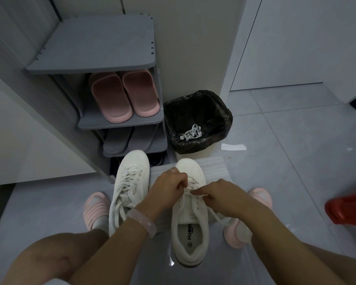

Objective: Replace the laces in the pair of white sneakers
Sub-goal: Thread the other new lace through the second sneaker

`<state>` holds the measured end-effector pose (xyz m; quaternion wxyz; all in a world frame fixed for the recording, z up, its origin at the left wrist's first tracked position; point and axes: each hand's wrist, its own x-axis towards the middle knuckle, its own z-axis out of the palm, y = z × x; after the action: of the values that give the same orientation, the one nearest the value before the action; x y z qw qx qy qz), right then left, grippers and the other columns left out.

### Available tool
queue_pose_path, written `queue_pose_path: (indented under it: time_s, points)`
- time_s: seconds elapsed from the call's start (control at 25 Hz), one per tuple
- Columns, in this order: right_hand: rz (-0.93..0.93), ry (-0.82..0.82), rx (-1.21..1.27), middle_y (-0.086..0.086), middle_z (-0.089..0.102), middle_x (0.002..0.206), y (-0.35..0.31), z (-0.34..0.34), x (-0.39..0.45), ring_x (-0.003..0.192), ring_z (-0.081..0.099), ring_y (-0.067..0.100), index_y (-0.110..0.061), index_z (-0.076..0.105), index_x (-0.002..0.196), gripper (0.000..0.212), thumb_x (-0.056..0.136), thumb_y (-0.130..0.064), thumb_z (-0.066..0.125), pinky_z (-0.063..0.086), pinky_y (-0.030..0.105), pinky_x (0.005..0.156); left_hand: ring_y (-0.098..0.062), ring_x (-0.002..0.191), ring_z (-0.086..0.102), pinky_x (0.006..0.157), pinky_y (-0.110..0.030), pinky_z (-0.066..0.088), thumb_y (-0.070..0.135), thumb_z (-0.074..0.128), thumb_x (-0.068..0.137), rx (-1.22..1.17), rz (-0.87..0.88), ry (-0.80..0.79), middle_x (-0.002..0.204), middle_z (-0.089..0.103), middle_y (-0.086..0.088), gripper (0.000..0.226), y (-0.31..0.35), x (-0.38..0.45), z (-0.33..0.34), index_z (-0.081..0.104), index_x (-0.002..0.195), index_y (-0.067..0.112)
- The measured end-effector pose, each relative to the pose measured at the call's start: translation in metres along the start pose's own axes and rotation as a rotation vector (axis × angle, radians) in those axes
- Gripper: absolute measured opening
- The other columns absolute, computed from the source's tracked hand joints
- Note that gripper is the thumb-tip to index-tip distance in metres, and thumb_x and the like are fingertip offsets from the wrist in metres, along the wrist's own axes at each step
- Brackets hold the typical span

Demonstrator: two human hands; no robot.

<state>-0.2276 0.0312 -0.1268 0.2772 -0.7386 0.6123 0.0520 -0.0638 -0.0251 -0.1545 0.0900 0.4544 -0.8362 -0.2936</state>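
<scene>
Two white sneakers stand on the floor between my feet. The left sneaker (130, 188) is laced through, its lace ends lying loose. The right sneaker (190, 221) is laced only over its front eyelets. My left hand (169, 187) pinches the white lace (193, 187) over the middle of the right sneaker's tongue. My right hand (222, 195) pinches the same lace just to the right, and a loose end (219, 217) trails off past that wrist. An old white lace (190, 132) lies inside the black-lined bin.
A grey shoe rack (119, 120) stands ahead left, with pink slippers (123, 95) and grey slippers on its shelves. The bin (197, 120) sits right of it. A white paper scrap (232, 147) lies on the tiles. A red object (347, 208) is at the right edge.
</scene>
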Motion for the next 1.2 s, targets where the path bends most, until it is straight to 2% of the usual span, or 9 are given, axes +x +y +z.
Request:
queue_pose_path:
  time_s: [0.2, 0.36, 0.52, 0.68, 0.8, 0.88, 0.96, 1.12, 1.2]
  points:
    - [0.112, 0.047, -0.012, 0.005, 0.059, 0.122, -0.006, 0.003, -0.005, 0.108, 0.057, 0.021, -0.028, 0.053, 0.128, 0.034, 0.096, -0.030, 0.042, 0.043, 0.028, 0.080, -0.002, 0.072, 0.046, 0.066, -0.010, 0.036, 0.000, 0.053, 0.082, -0.081, -0.047, -0.062, 0.080, 0.054, 0.006, 0.020, 0.000, 0.000, -0.011, 0.071, 0.088, 0.006]
    - [0.246, 0.047, 0.172, 0.008, 0.063, 0.104, -0.008, 0.015, 0.002, 0.086, 0.061, 0.022, -0.014, 0.057, 0.109, 0.027, 0.093, -0.034, 0.048, 0.049, 0.031, 0.075, -0.013, 0.076, 0.055, 0.071, -0.027, 0.046, 0.013, 0.055, 0.084, -0.171, -0.177, -0.126, 0.078, 0.056, 0.005, 0.007, 0.002, -0.003, -0.015, 0.060, 0.080, 0.013]
    - [0.210, 0.127, 0.107, 0.010, 0.064, 0.093, -0.011, 0.017, 0.003, 0.081, 0.060, 0.025, -0.008, 0.057, 0.099, 0.021, 0.092, -0.024, 0.045, 0.044, 0.030, 0.066, -0.014, 0.075, 0.047, 0.065, -0.026, 0.038, 0.032, 0.063, 0.079, -0.050, -0.219, -0.344, 0.083, 0.049, 0.004, 0.029, 0.009, -0.010, -0.010, 0.036, 0.071, 0.026]
    - [0.255, 0.180, 0.063, 0.005, 0.058, 0.082, -0.004, 0.008, 0.003, 0.071, 0.051, 0.020, -0.011, 0.054, 0.084, 0.010, 0.086, -0.020, 0.049, 0.038, 0.026, 0.060, -0.010, 0.070, 0.048, 0.065, -0.026, 0.041, 0.023, 0.062, 0.079, -0.185, -0.351, -0.339, 0.080, 0.049, 0.005, 0.025, 0.005, -0.011, -0.015, 0.039, 0.072, 0.022]
    - [0.280, 0.199, 0.061, 0.006, 0.064, 0.089, -0.003, 0.009, 0.004, 0.074, 0.055, 0.020, -0.011, 0.058, 0.090, 0.013, 0.087, -0.019, 0.049, 0.042, 0.027, 0.063, -0.012, 0.075, 0.051, 0.070, -0.029, 0.045, 0.024, 0.062, 0.081, -0.227, -0.344, -0.352, 0.082, 0.050, 0.006, 0.020, 0.006, -0.012, -0.017, 0.042, 0.081, 0.021]
    - [0.260, 0.288, 0.230, 0.005, 0.066, 0.088, -0.006, 0.003, 0.004, 0.074, 0.058, 0.018, -0.014, 0.061, 0.093, 0.012, 0.089, -0.017, 0.050, 0.045, 0.025, 0.066, -0.014, 0.085, 0.050, 0.077, -0.030, 0.043, 0.027, 0.064, 0.082, -0.180, -0.274, -0.303, 0.092, 0.049, 0.004, 0.029, 0.009, -0.011, -0.016, 0.046, 0.103, 0.020]
    - [0.176, 0.423, 0.562, -0.004, 0.066, 0.078, -0.014, -0.013, 0.002, 0.068, 0.057, 0.006, -0.020, 0.062, 0.089, 0.013, 0.091, -0.011, 0.053, 0.043, 0.011, 0.062, -0.016, 0.100, 0.047, 0.088, -0.030, 0.043, 0.030, 0.066, 0.081, -0.104, -0.142, -0.214, 0.108, 0.048, 0.000, 0.042, 0.008, -0.007, -0.012, 0.049, 0.119, 0.021]
    - [-0.055, 0.645, 1.227, -0.004, 0.068, 0.081, -0.034, -0.056, -0.012, 0.055, 0.049, 0.003, -0.019, 0.060, 0.099, 0.021, 0.096, -0.005, 0.044, 0.043, 0.013, 0.054, -0.016, 0.106, 0.054, 0.095, -0.040, 0.045, 0.026, 0.064, 0.085, -0.234, -0.036, -0.209, 0.111, 0.059, -0.001, 0.018, 0.011, -0.003, -0.007, 0.061, 0.100, 0.016]
    - [-0.183, 0.697, 1.530, -0.002, 0.069, 0.086, -0.038, -0.076, -0.019, 0.056, 0.050, 0.006, -0.017, 0.056, 0.103, 0.024, 0.097, -0.002, 0.038, 0.046, 0.017, 0.058, -0.010, 0.114, 0.051, 0.099, -0.029, 0.044, 0.025, 0.066, 0.083, -0.362, -0.051, -0.243, 0.124, 0.053, 0.004, 0.038, 0.020, -0.002, -0.010, 0.051, 0.118, 0.023]
